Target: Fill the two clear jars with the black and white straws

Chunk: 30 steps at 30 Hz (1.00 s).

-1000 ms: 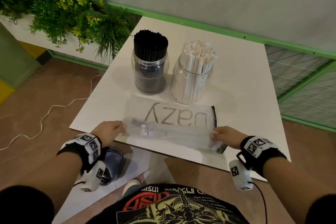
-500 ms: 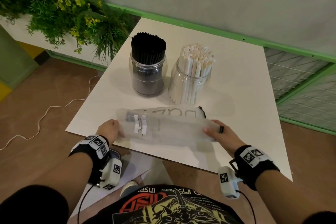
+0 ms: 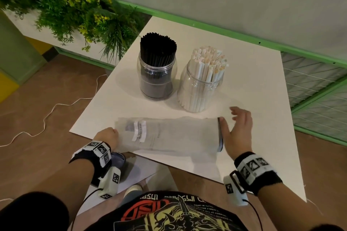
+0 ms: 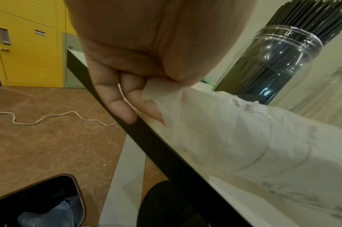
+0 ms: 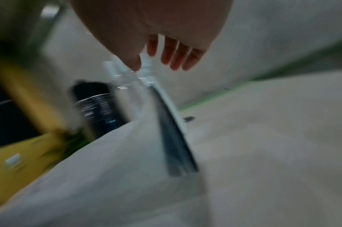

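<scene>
Two clear jars stand mid-table: the left jar point(image 3: 155, 78) is packed with black straws point(image 3: 158, 48), the right jar point(image 3: 200, 88) holds white straws point(image 3: 208, 63). In front of them a frosted plastic bag point(image 3: 169, 135) with a dark zip edge point(image 3: 220, 135) lies folded near the table's front edge. My left hand point(image 3: 107, 137) pinches the bag's left end point(image 4: 160, 90), fingers curled. My right hand point(image 3: 238, 129) hovers at the bag's zip end with fingers spread and holds nothing. The right wrist view is blurred.
The white table point(image 3: 244, 73) meets a wall with a green rail point(image 3: 206, 26) at the back. Green plants point(image 3: 71, 9) overhang the left side. On the floor lie a white cord point(image 3: 47, 114) and a dark bin point(image 4: 40, 202) below the front edge.
Both hands folded the bag over toward the jars, hiding its lettering. The right hand let go of the zip end and opened. The left hand still pinches the left end.
</scene>
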Tool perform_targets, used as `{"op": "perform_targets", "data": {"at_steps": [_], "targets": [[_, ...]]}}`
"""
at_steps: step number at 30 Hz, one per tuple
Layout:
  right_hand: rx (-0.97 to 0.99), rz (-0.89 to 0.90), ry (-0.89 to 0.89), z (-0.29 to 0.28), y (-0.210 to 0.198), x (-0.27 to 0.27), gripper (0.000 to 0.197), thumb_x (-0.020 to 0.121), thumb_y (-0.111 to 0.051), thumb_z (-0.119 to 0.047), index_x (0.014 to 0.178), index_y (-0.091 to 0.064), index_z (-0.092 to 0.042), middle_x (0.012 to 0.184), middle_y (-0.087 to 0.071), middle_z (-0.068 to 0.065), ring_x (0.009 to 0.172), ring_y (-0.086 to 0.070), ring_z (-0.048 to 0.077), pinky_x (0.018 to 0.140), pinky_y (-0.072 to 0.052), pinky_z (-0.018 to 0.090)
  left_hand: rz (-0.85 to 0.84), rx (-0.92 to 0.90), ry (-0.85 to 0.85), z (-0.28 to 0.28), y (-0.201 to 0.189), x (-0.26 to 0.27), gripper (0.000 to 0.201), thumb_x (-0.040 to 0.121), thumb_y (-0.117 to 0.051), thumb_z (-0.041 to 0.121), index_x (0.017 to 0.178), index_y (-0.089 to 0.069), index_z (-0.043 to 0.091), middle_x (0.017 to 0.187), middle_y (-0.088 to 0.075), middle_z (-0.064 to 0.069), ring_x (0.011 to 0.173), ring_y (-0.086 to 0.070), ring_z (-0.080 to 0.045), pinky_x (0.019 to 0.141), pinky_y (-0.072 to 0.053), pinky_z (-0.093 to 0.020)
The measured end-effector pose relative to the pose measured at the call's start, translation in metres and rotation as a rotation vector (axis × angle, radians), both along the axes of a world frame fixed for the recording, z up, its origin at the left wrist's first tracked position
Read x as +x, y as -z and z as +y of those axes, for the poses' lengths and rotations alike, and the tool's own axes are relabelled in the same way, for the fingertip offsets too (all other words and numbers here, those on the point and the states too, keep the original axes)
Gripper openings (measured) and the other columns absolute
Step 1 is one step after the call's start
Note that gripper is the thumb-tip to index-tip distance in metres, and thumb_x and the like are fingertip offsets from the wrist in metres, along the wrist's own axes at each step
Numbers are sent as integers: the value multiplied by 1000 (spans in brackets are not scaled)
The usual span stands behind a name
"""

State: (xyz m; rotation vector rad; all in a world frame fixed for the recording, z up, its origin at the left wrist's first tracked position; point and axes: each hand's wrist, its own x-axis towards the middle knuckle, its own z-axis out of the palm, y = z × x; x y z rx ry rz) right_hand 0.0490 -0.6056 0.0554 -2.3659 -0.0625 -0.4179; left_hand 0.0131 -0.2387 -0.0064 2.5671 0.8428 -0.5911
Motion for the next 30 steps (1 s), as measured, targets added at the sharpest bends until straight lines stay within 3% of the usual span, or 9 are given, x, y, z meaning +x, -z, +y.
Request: {"op": "perform_targets", "data": {"at_steps": [3, 5, 7, 10, 13, 16, 20, 24, 30], "targets": [[-309, -113, -450, 41, -2, -24, 44, 93, -49, -37, 129, -47, -13, 130, -46, 9, 121, -41, 24, 103, -34, 38, -8, -26, -55, -3, -2, 0, 39, 101, -31, 20, 114, -55, -7, 123, -57, -27, 115, -52, -39, 95, -39, -38], [-568, 110, -641, 63, 17, -33, 63, 90, -45, -52, 143, -31, -21, 151, -30, 8, 139, -27, 31, 111, -29, 49, -75, -18, -93, -7, -6, -2, 32, 96, -41, 19, 117, -52, -2, 123, -55, -27, 114, -51, -41, 95, -40, -41], [-797, 411, -712, 72, 41, -29, 84, 88, -45, -63, 152, -6, -25, 161, 2, 4, 147, 3, 32, 115, -12, 58, -262, 80, -46, -15, -14, -12, 40, 84, -56, 15, 123, -49, 8, 127, -48, -21, 115, -46, -42, 93, -41, -47], [-860, 630, -765, 73, 63, -21, 96, 85, -45, -69, 152, 11, -29, 158, 25, 0, 144, 23, 30, 115, 5, 58, -575, 177, 483, -49, -26, -26, 64, 71, -60, 21, 132, -44, 20, 141, -39, -11, 126, -38, -37, 94, -41, -52], [-839, 619, -805, 71, 74, -17, 96, 83, -41, -73, 151, 12, -29, 154, 33, -3, 143, 27, 28, 116, 7, 57, -330, 155, 866, -73, -15, -29, 66, 83, -41, 43, 145, -23, 32, 158, -14, -4, 144, -17, -31, 111, -22, -54], [-815, 651, -691, 57, 79, -11, 100, 71, -19, -84, 150, 16, -32, 149, 37, -7, 143, 27, 27, 117, 5, 54, 58, 98, 775, -60, 5, -27, 77, 89, -36, 63, 148, 5, 38, 157, 22, 6, 145, 16, -23, 117, 1, -52], [-785, 724, -482, 34, 79, -7, 95, 79, -24, -83, 150, 13, -33, 154, 32, -8, 143, 28, 26, 114, 9, 54, 118, 68, 751, -46, 13, -26, 98, 76, -42, 77, 145, 18, 41, 150, 37, 9, 142, 27, -24, 116, 3, -54], [-834, 652, -455, 43, 74, -12, 101, 67, -1, -78, 152, 9, -26, 158, 25, 2, 143, 26, 33, 115, 12, 52, 134, 97, 748, -48, 12, -27, 102, 78, -48, 69, 145, 22, 37, 149, 38, 5, 141, 27, -27, 117, 2, -53], [-730, 695, -453, 68, 75, -20, 93, 84, -34, -72, 151, 12, -27, 158, 23, 3, 145, 20, 34, 118, 4, 50, 137, 33, 767, -46, -3, -29, 71, 95, -40, 36, 149, 6, 38, 155, 28, 3, 144, 19, -28, 117, -3, -52]]}}
